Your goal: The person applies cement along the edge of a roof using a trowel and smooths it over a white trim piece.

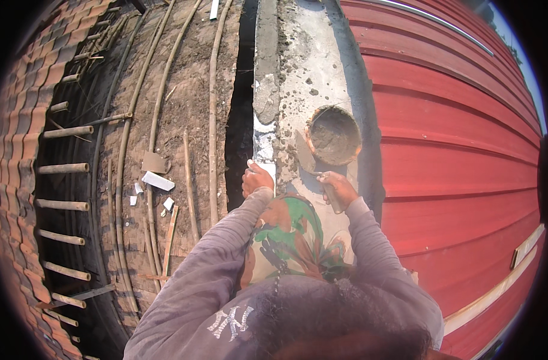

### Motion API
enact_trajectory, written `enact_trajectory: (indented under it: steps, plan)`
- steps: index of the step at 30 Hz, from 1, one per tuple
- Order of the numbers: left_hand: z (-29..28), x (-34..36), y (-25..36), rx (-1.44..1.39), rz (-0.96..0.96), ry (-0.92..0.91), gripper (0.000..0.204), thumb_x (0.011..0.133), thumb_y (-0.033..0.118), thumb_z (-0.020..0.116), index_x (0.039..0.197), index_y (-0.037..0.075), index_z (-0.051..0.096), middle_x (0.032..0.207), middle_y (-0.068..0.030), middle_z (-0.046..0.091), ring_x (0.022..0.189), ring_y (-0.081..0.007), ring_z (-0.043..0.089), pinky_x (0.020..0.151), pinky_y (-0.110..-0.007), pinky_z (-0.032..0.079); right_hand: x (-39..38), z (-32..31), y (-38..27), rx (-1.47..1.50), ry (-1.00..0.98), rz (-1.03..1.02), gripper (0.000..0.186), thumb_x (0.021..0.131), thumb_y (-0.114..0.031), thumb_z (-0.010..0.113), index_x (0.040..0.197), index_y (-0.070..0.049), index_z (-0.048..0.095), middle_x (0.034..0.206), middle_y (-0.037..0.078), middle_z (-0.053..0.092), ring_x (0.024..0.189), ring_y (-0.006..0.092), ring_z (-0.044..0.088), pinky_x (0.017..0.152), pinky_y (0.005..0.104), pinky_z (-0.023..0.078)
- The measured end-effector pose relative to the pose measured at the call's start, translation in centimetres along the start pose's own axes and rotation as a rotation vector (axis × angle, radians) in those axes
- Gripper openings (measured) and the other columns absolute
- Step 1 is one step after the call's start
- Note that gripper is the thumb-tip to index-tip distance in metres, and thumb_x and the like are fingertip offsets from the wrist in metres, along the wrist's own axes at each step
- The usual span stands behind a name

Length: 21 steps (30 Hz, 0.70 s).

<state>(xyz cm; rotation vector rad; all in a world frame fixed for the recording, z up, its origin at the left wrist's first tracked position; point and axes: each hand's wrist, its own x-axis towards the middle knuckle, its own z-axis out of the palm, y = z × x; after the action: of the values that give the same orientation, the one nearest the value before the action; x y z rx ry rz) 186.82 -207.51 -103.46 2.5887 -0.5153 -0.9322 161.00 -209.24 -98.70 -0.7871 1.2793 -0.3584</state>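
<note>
My right hand is closed round the handle of a trowel. The blade points away from me, just left of a round bucket of grey mortar. My left hand has its fingers curled over the left edge of a white block on top of the wall. Beyond the block, a strip of wet grey mortar runs along the wall's left side, with patchy white surface between them. The block's near end is hidden by my knee, in camouflage cloth.
Left of the wall is a dark gap, then a brown sloping surface with bamboo poles and white scraps. Clay roof tiles lie at far left. Red metal roofing borders the right side, with wooden strips on it.
</note>
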Motion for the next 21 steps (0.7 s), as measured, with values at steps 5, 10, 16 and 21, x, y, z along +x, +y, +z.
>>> enact_trajectory:
  steps: [5,10,16,21]
  plan:
    - [0.6,-0.9,0.5,-0.034,0.02,-0.001,0.073,0.108,0.057,0.019,0.13,0.005,0.066,0.134,-0.0204,0.065,0.124,-0.0412,0.061,0.107,-0.054,0.044,1.3,-11.9,-2.0,-0.738,0.368,-0.19,0.043,0.095,-0.029,0.066,0.128,-0.001,0.063,0.102,0.016,0.073,0.083,0.0229,0.072,0.071,0.0382,0.057]
    - [0.6,0.0,0.1,-0.021,0.016,0.006,0.073,0.108,0.056,0.02,0.128,0.004,0.067,0.133,-0.02,0.066,0.123,-0.0421,0.062,0.106,-0.054,0.045,8.3,-11.1,-6.8,-1.534,0.744,0.102,0.033,0.098,-0.026,0.061,0.123,-0.006,0.071,0.129,0.015,0.072,0.123,0.0292,0.068,0.097,0.045,0.057]
    - [-0.4,1.1,-1.0,0.023,-0.01,0.086,0.069,0.109,0.055,0.022,0.128,0.007,0.067,0.131,-0.0184,0.067,0.122,-0.0403,0.063,0.104,-0.054,0.047,12.1,-3.7,-3.3,-1.573,0.4,0.019,0.03,0.095,-0.017,0.057,0.116,-0.005,0.074,0.129,0.015,0.071,0.122,0.0307,0.068,0.098,0.0456,0.057]
    - [1.2,-0.9,0.5,0.015,0.018,0.013,0.068,0.109,0.055,0.023,0.128,0.007,0.067,0.129,-0.018,0.068,0.121,-0.0395,0.064,0.104,-0.054,0.047,12.4,-12.0,-2.3,-1.046,0.129,0.167,0.029,0.094,-0.023,0.062,0.111,0.0,0.071,0.104,0.019,0.074,0.088,0.0296,0.076,0.07,0.0474,0.061]
